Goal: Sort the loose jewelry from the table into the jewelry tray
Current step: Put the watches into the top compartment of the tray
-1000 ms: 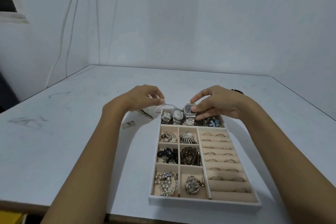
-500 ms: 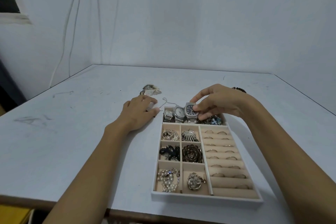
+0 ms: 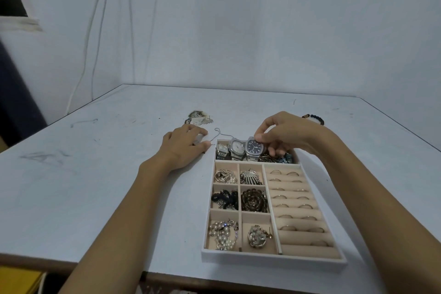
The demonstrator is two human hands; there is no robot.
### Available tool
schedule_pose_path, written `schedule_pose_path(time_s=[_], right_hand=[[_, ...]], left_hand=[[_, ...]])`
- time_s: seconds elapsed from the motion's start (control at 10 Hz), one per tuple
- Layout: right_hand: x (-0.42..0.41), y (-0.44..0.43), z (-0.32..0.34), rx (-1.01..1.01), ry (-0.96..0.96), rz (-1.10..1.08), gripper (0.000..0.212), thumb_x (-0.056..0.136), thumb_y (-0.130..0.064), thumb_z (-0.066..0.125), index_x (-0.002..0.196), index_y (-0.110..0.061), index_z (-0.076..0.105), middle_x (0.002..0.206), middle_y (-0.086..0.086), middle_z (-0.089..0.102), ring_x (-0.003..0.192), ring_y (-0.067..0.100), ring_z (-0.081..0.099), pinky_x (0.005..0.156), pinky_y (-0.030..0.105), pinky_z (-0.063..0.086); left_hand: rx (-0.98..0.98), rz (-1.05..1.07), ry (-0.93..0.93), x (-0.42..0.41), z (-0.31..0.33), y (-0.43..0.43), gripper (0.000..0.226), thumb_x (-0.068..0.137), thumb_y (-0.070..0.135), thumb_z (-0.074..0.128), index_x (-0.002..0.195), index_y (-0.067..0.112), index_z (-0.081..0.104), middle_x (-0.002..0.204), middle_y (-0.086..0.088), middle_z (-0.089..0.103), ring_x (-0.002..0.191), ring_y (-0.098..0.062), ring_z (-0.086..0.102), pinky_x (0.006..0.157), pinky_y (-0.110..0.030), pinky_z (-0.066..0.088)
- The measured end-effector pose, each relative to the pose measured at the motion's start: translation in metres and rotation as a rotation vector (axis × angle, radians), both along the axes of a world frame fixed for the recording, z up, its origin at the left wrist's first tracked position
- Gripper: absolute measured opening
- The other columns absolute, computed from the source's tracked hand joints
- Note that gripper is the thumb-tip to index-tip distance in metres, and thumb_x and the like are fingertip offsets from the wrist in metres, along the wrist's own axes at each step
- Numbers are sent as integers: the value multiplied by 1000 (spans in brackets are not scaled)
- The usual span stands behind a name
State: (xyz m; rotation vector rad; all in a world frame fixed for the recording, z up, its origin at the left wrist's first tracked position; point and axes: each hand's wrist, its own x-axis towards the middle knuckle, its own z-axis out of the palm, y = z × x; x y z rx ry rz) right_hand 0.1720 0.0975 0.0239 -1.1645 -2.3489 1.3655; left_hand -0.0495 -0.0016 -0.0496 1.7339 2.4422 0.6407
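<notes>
Three watches [image 3: 236, 148] stand in the far compartment of the jewelry tray [image 3: 262, 260]. The right hand [image 3: 286, 137] pinches the blue-dialled watch [image 3: 254, 147] between thumb and fingers, seemingly seating it beside the others. The left hand [image 3: 182, 149] rests on the desk [image 3: 95, 186] just left of the tray, fingers bent over something pale; whether it grips it I cannot tell. A thin wire hook [image 3: 218, 133] lies by its thumb. Still loose are the leaf-shaped pieces [image 3: 199, 119] beyond the left hand and a beaded bracelet [image 3: 315, 119] behind the right. The next move, I judge, is to release the watch and fetch those.
</notes>
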Motion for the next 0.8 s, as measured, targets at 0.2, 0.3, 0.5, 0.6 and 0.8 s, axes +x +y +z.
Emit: schedule_pose_path(time_s=[0.2, 0.3, 0.5, 0.6, 0.8], right_hand=[[0, 5, -4, 233, -25, -14, 2, 84, -7, 71, 86, -7, 72, 59, 8, 64, 43, 12, 52, 40, 18, 39], [-2, 5, -4, 366, -28, -9, 5, 79, -9, 76, 82, -13, 76, 61, 9, 65, 44, 8, 52, 44, 17, 45], [-8, 0, -3, 409, -24, 15, 10, 82, -5, 73, 82, -15, 76, 54, -9, 64, 49, 8, 62, 51, 17, 53], [-8, -7, 0, 440, -37, 55, 14, 73, -25, 83, 81, -15, 76, 55, -12, 66, 54, 6, 62, 53, 16, 50], [-15, -16, -4, 546, -160, 108, 35, 65, -33, 86, 89, -14, 68, 88, 0, 66, 69, 9, 55, 57, 23, 40]], left_hand=[[-4, -1, -6, 0, 0, 0, 39, 96, 43, 44, 133, 30, 48, 144, 1, 38, 135, -19, 34, 112, -41, 16], [-1, -1, -10, -1, 0, 0, 39, 95, 43, 45, 132, 30, 48, 144, 1, 39, 134, -19, 35, 112, -41, 17], [-11, -6, -6, -1, 1, 0, 40, 96, 44, 44, 133, 30, 47, 144, 1, 38, 134, -19, 34, 112, -42, 16], [-14, -8, -8, -1, 1, 0, 40, 96, 44, 44, 133, 30, 47, 144, 1, 38, 134, -19, 35, 112, -41, 16], [-17, -4, -9, -1, 1, 0, 39, 96, 44, 44, 132, 31, 47, 143, 2, 38, 133, -18, 35, 112, -41, 15]])
